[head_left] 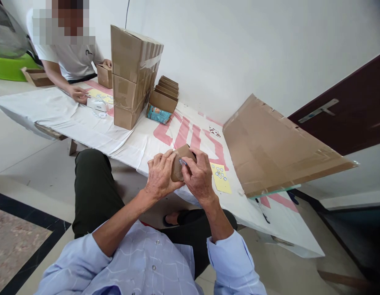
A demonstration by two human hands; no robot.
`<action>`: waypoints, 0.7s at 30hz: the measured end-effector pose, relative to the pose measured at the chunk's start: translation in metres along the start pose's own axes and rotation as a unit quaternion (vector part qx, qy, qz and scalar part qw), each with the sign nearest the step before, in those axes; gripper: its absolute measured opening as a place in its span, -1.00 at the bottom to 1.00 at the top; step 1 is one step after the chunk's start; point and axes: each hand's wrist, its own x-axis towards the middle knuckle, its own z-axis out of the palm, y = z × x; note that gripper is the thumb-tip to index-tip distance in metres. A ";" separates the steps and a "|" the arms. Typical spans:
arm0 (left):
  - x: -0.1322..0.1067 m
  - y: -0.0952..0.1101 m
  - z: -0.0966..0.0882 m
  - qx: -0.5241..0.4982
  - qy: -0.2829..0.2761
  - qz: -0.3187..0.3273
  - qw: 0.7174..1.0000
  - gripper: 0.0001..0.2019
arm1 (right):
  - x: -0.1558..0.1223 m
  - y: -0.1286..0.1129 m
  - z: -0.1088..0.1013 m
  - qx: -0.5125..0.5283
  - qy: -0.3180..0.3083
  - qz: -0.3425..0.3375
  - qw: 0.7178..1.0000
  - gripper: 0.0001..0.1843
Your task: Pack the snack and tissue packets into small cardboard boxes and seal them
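Observation:
My left hand (pixel 160 174) and my right hand (pixel 198 177) are both closed round a small brown cardboard box (pixel 180 161), held just above the near edge of the table (pixel 85 123). The fingertips of the right hand press a small pale sticker (pixel 183 162) against the box's side. A yellow sheet of small stickers (pixel 220 178) lies on the table just right of my hands.
A tall stack of taped cartons (pixel 133 76) stands mid-table, with a row of small brown boxes (pixel 165 96) and a blue packet (pixel 158 114) beside it. A large flat cardboard sheet (pixel 270 147) leans at the right. A co-worker (pixel 67 49) works at the far left end.

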 end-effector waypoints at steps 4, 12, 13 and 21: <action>0.000 0.001 0.001 0.002 0.003 0.001 1.000 -0.08 | 0.000 -0.001 -0.001 0.001 0.004 0.002 1.000 -0.78; -0.002 0.003 0.001 0.007 0.006 0.001 1.000 -0.08 | 0.000 -0.004 -0.002 0.003 0.001 0.014 1.000 -0.79; -0.002 0.004 0.002 0.007 0.005 0.000 1.000 -0.08 | 0.000 -0.004 -0.002 -0.001 0.003 0.013 1.000 -0.79; -0.001 0.006 0.001 0.007 -0.006 -0.008 1.000 -0.08 | -0.001 -0.004 -0.002 -0.005 -0.004 0.021 1.000 -0.73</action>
